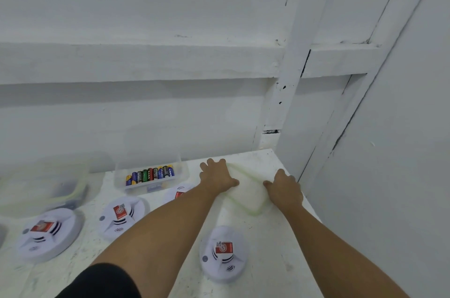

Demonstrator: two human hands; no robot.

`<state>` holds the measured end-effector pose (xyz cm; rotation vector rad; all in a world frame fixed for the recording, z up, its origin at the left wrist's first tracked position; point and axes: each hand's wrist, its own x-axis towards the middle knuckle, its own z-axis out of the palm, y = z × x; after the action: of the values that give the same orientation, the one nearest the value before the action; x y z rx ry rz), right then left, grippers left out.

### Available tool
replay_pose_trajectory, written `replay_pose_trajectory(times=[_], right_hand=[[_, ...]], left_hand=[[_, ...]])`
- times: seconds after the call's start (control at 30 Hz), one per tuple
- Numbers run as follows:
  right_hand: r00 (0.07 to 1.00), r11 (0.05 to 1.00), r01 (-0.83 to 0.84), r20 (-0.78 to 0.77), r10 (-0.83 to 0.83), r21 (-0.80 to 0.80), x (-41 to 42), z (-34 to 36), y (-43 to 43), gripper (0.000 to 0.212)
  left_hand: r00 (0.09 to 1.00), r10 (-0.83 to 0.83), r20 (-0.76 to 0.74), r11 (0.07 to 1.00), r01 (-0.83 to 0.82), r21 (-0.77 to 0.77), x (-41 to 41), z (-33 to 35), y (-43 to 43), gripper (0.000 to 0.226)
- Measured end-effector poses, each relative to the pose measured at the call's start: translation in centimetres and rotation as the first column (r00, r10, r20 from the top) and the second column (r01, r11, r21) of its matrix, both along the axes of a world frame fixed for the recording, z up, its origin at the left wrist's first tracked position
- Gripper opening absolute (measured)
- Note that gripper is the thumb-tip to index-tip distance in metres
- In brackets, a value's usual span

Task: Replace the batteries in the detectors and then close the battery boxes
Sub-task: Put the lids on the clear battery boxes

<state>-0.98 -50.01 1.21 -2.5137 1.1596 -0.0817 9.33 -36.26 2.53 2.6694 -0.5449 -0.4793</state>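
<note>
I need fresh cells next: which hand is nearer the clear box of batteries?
Left. The left hand rests on the left end of the lid, just right of the battery box; the right hand is on its right end, farther off.

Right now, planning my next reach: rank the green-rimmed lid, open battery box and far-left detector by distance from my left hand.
1. Green-rimmed lid, on the right side, touched by the left hand.
2. Open battery box, just left of that hand.
3. Far-left detector, far off at the front left.
</note>
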Motion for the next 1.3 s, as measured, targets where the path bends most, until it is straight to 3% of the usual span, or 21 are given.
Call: replay_pose_trajectory(times=[0.13, 0.3, 0.43, 0.53, 0.6, 0.7, 0.83, 0.97, 1.07, 1.17, 1.3], right_hand=[[0.998, 0.998, 0.064, -0.002, -0.064, -0.019, -0.4, 0.5, -0.2, 0.043], [0.989, 0.977, 0.099, 0.085, -0.117, 0.189, -0.2, 0.4, -1.6, 0.010], [0.958, 0.877, 0.152, 0.151, -0.244, 0.456, -0.1, 0.6, -2.7, 0.015], [0.934, 0.784, 0.140, 0.183, -0.308, 0.605, -0.3, 1.0, -3.4, 0.020], [0.919, 0.734, 0.092, 0.227, -0.323, 0.673, -0.6, 1.3, -3.8, 0.012], [0.896, 0.674, 0.026, 0.282, -0.344, 0.738, -1.3, 1.8, -4.1, 0.010], [0.843, 0.649, -0.043, 0.376, -0.384, 0.759, -1.0, 3.3, -4.3, 0.011], [0.799, 0.642, -0.161, 0.481, -0.361, 0.750, 0.9, 5.2, -3.3, 0.014], [0.817, 0.578, -0.267, 0.499, -0.289, 0.771, 3.5, 6.2, -0.9, 0.008], [0.833, 0.513, -0.380, 0.526, -0.171, 0.769, 6.5, 6.6, 2.2, 0.031], [0.834, 0.536, -0.473, 0.552, 0.016, 0.699, 10.6, 7.1, 7.9, 0.042]], left_hand=[[0.994, 0.107, -0.001, 0.994, -0.107, 0.006, -1.1, -0.2, -1.2, 0.069], [0.973, 0.215, -0.088, 0.975, -0.219, -0.036, -1.4, 0.0, -1.9, 0.064], [0.969, 0.214, -0.127, 0.971, -0.226, -0.085, -1.5, -0.1, -1.8, 0.070], [0.956, 0.241, -0.166, 0.959, -0.261, -0.108, -1.2, -0.3, -1.5, 0.088], [0.947, 0.256, -0.192, 0.953, -0.281, -0.112, -0.9, -0.5, -1.3, 0.101], [0.927, 0.226, -0.299, 0.905, -0.314, -0.289, -0.7, -0.4, -0.9, 0.108], [0.899, 0.086, -0.430, 0.732, -0.350, -0.585, -0.5, 1.1, -0.1, 0.085], [0.847, 0.027, -0.530, 0.549, -0.456, -0.701, 0.9, 4.5, 3.1, 0.048], [0.850, 0.076, -0.521, 0.520, -0.479, -0.707, 2.3, 6.7, 7.8, 0.033], [0.856, 0.200, -0.476, 0.515, -0.506, -0.692, 3.7, 7.4, 12.7, 0.032], [0.815, 0.348, -0.464, 0.486, -0.580, -0.654, 4.9, 7.3, 19.0, 0.036]])
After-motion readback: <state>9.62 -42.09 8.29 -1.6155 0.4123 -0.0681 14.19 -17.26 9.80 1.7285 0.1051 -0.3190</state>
